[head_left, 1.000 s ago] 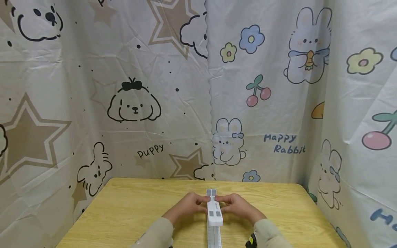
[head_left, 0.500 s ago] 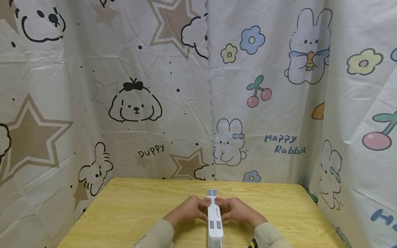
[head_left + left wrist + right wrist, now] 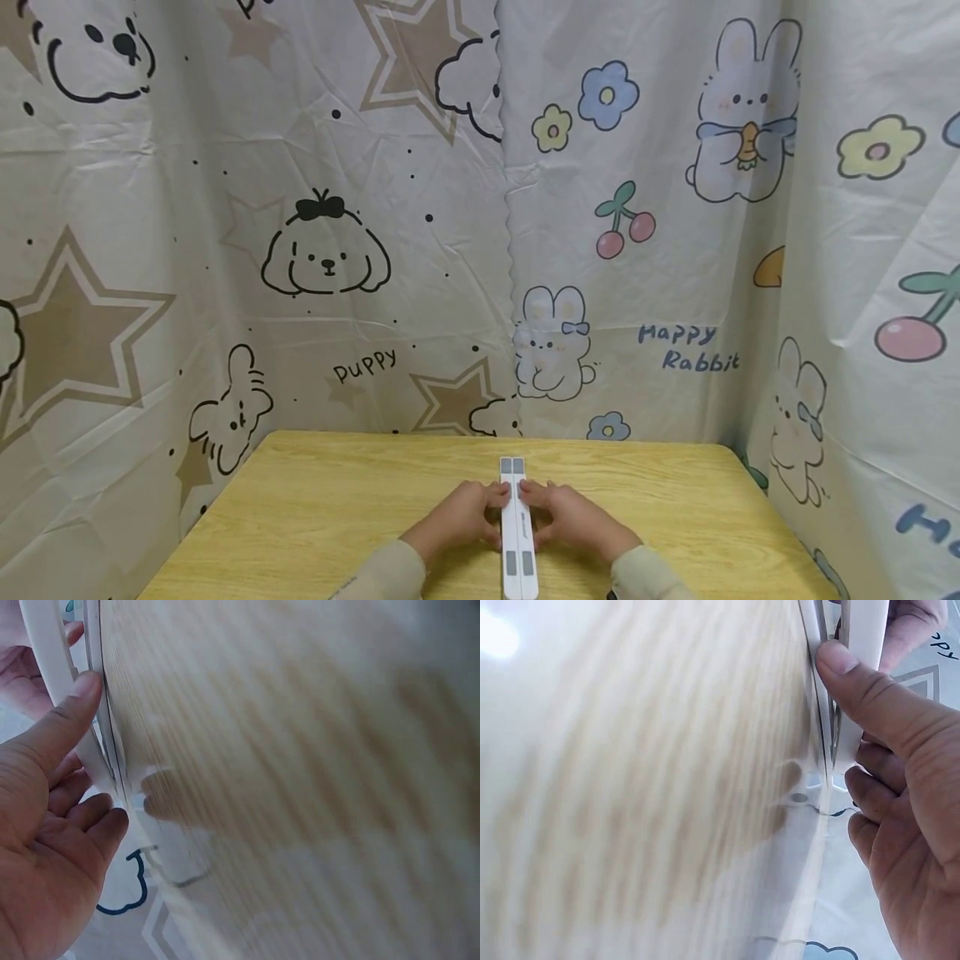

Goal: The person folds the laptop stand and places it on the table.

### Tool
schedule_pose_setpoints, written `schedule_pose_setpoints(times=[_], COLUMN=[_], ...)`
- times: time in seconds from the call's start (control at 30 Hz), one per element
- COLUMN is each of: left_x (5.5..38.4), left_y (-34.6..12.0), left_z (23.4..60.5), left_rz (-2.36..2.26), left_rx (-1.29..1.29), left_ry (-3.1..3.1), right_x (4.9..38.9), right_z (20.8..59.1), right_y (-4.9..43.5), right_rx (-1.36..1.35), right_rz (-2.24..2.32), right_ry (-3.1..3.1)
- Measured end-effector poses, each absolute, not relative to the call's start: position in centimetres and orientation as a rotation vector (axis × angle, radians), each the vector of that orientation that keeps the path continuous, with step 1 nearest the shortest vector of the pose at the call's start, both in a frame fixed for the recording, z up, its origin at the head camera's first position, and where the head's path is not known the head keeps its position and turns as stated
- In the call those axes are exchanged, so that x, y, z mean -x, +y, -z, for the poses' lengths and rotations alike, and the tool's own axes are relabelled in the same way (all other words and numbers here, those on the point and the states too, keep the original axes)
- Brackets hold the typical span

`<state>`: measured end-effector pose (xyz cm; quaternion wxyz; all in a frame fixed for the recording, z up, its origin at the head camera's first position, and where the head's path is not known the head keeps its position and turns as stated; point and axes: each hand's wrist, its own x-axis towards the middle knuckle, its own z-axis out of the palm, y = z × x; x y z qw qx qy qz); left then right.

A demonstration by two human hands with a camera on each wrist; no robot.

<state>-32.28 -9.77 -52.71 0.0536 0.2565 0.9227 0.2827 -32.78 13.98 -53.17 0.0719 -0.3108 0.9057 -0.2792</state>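
A white folding laptop stand (image 3: 517, 529) with grey pads lies lengthwise on the table, folded into a narrow bar. From its left side my left hand (image 3: 463, 517) grips it, thumb along the side and forefinger on top. My right hand (image 3: 573, 518) mirrors this on the right side. In the left wrist view, the thumb of my left hand (image 3: 56, 780) presses the side of the stand (image 3: 56, 667). A thin gap shows between the layers of the stand (image 3: 866, 637) in the right wrist view, where the thumb of my right hand (image 3: 907, 772) touches it.
The yellow wood-grain table (image 3: 360, 475) reaches back to a hanging curtain (image 3: 450, 250) printed with puppies, rabbits and stars. More curtain hangs at the left and right sides. Both forearms, in pale sleeves, rest over the table's front part.
The upper part of the stand has swung down toward me onto the lower part, covering the strip seen earlier. Both hands have moved slightly nearer and lower with it.
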Motion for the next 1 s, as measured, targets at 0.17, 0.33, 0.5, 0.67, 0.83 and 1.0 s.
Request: schedule_pose_setpoints(times=[0.17, 0.33, 0.5, 0.67, 0.83, 1.0], left_x=[32.2, 32.3, 32.5, 32.5, 32.4, 32.1], left_y=[-9.7, -9.8, -10.1, -10.5, -11.2, -11.6], left_z=[52.8, 52.9, 53.0, 52.8, 52.1, 51.3], left_rz=[-0.818, -0.778, -0.739, -0.757, -0.766, -0.568], left_rx=[-0.774, -0.793, -0.806, -0.843, -0.884, -0.925], left_ry=[2.818, 2.834, 2.848, 2.793, 2.702, 2.825], right_x=[32.5, 32.4, 32.5, 32.3, 32.2, 31.7], right_z=[53.3, 53.3, 53.1, 52.8, 52.2, 51.3], right_y=[14.0, 14.0, 14.1, 14.3, 14.3, 14.0], right_rx=[0.954, 0.942, 0.941, 0.91, 1.032, 1.264], right_rz=[0.818, 0.825, 0.824, 0.825, 0.748, 0.426], right_ry=[2.748, 2.729, 2.719, 2.663, 2.627, 2.816])
